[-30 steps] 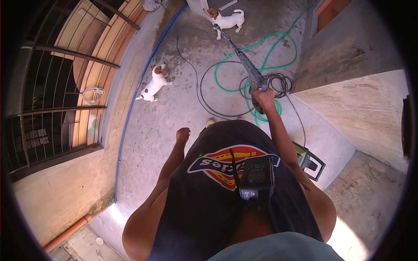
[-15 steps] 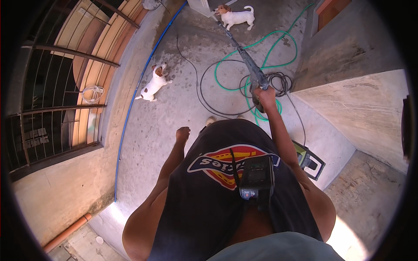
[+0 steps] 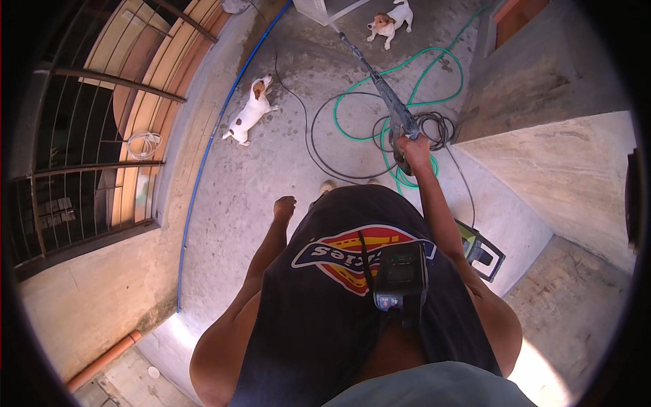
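The right hand (image 3: 415,150) is closed around the grip of a dark spray lance (image 3: 386,91), which slants forward and leftward above the concrete floor (image 3: 234,217). The left hand (image 3: 285,206) hangs beside the body with its fingers curled in, and nothing shows in it. The lance's tip points toward the lower corner of a white object (image 3: 315,8) at the top edge. Past the right hand, a black hose (image 3: 444,132) lies in a coil, overlapped by loops of green hose (image 3: 462,74). A green and black machine (image 3: 485,254) is partly hidden by the right arm. One white and brown dog (image 3: 251,114) is left of the lance; another dog (image 3: 395,22) stands beyond its tip. Farther left, a blue pipe (image 3: 203,157) runs below a barred window (image 3: 122,86)
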`<state>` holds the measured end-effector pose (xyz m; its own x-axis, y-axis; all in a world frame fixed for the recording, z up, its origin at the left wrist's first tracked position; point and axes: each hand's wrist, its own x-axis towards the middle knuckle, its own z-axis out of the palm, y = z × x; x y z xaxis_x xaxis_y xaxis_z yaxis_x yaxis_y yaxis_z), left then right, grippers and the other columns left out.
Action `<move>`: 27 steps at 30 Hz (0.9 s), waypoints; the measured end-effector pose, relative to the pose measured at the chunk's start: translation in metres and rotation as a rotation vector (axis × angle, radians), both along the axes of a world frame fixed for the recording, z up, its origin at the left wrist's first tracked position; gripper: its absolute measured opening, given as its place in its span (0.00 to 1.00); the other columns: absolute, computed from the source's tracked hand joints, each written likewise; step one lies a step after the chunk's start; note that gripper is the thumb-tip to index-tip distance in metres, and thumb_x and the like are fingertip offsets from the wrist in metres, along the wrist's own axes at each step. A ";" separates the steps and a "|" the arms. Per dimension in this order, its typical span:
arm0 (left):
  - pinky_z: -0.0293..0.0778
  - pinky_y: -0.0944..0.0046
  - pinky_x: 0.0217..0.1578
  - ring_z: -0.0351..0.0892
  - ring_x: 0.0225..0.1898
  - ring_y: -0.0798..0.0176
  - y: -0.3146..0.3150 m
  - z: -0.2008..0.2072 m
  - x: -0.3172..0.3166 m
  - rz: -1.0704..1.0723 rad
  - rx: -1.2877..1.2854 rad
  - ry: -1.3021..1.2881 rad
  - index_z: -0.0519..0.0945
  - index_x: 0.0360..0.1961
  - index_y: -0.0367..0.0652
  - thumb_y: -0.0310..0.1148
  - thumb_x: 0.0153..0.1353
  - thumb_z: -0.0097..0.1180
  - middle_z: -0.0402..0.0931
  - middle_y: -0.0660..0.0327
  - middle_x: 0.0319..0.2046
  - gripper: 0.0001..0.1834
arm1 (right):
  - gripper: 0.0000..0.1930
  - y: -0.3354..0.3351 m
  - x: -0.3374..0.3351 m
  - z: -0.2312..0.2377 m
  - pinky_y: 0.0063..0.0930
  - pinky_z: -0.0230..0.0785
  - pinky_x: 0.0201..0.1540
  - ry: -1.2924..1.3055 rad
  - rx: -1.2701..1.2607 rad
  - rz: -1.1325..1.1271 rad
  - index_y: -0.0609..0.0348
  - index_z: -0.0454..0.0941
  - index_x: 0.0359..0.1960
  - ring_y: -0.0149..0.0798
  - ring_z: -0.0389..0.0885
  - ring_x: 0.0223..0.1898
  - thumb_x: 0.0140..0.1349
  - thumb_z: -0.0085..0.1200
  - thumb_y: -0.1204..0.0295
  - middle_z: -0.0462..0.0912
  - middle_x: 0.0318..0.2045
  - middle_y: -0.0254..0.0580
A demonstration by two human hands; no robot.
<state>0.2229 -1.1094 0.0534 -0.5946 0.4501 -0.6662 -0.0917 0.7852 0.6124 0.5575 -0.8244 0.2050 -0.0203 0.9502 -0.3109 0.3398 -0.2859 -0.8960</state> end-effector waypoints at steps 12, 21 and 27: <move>0.67 0.65 0.23 0.72 0.19 0.67 0.004 0.001 0.004 0.025 0.003 -0.021 0.81 0.25 0.39 0.37 0.48 0.53 0.75 0.62 0.17 0.12 | 0.15 0.002 -0.007 0.016 0.31 0.69 0.30 -0.050 0.002 0.082 0.68 0.78 0.30 0.33 0.76 0.26 0.44 0.56 0.68 0.80 0.23 0.42; 0.69 0.63 0.26 0.73 0.19 0.64 -0.001 0.000 0.001 -0.002 -0.015 0.017 0.81 0.24 0.40 0.38 0.48 0.52 0.75 0.60 0.17 0.12 | 0.16 0.008 -0.013 0.005 0.31 0.69 0.30 -0.051 -0.020 0.063 0.69 0.78 0.33 0.33 0.77 0.26 0.44 0.56 0.68 0.81 0.25 0.42; 0.71 0.62 0.27 0.75 0.21 0.62 0.004 -0.010 -0.004 -0.062 -0.033 0.026 0.80 0.23 0.41 0.36 0.49 0.51 0.76 0.59 0.18 0.10 | 0.16 0.009 -0.010 -0.002 0.30 0.68 0.28 -0.055 -0.001 0.026 0.69 0.78 0.32 0.31 0.76 0.25 0.44 0.56 0.69 0.80 0.23 0.41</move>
<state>0.2191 -1.1056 0.0438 -0.5835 0.4642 -0.6664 -0.0272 0.8089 0.5873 0.5475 -0.8151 0.2029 -0.0278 0.9492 -0.3133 0.3955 -0.2774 -0.8756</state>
